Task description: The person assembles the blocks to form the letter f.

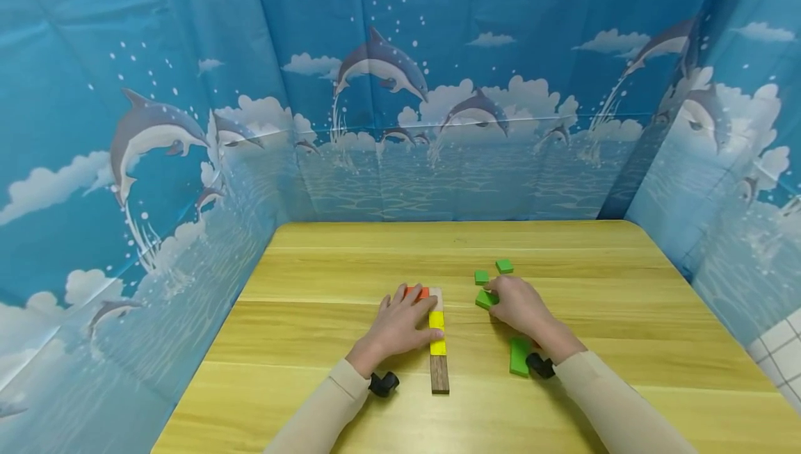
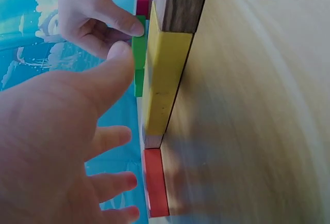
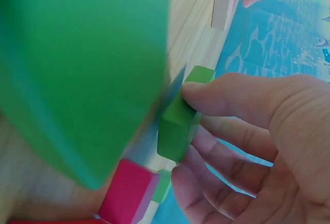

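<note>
With thumb and fingers, my right hand (image 1: pixel 521 306) pinches a green block (image 3: pixel 180 115) on the right side of the table. My left hand (image 1: pixel 400 323) is spread, fingers extended, over a line of blocks; its thumb reaches across the yellow block (image 1: pixel 437 344). That line also has a pale wooden block (image 1: pixel 437 301) at its far end and a dark brown block (image 1: pixel 440 375) at its near end. A red block (image 1: pixel 418 293) sits left of the pale one, partly under the left fingers. Whether these fingers press on it, I cannot tell.
Two small green blocks (image 1: pixel 481 277) lie beyond my right hand. A longer green block (image 1: pixel 519 357) lies near the right wrist. A pink block (image 3: pixel 129 190) shows in the right wrist view, hidden in the head view. A dolphin-print curtain (image 1: pixel 438 162) surrounds the wooden table (image 1: pixel 313 259).
</note>
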A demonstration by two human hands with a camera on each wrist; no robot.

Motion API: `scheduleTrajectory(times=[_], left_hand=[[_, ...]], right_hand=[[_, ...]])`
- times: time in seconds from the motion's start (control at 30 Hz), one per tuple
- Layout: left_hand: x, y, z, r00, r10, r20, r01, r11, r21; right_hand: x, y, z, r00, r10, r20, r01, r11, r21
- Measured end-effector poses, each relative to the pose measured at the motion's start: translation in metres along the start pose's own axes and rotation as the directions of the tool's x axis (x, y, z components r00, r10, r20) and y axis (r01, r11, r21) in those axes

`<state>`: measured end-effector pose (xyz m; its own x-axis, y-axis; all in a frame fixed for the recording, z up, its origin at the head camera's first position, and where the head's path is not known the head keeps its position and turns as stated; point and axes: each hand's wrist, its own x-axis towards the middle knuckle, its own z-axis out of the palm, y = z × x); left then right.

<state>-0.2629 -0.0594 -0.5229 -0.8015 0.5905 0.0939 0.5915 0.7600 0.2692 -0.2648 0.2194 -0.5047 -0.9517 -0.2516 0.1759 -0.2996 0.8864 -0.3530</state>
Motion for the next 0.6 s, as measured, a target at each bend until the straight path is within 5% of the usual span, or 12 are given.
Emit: scheduleTrajectory(times=[0.6], left_hand=[[-0.001, 0.0, 0.002, 1.0, 0.001, 0.011, -0.001, 1.0, -0.007]], right_hand=[[0.02, -0.014, 0.006, 0.999, -0.027, -0.017, 0.027, 1.0, 0.007]])
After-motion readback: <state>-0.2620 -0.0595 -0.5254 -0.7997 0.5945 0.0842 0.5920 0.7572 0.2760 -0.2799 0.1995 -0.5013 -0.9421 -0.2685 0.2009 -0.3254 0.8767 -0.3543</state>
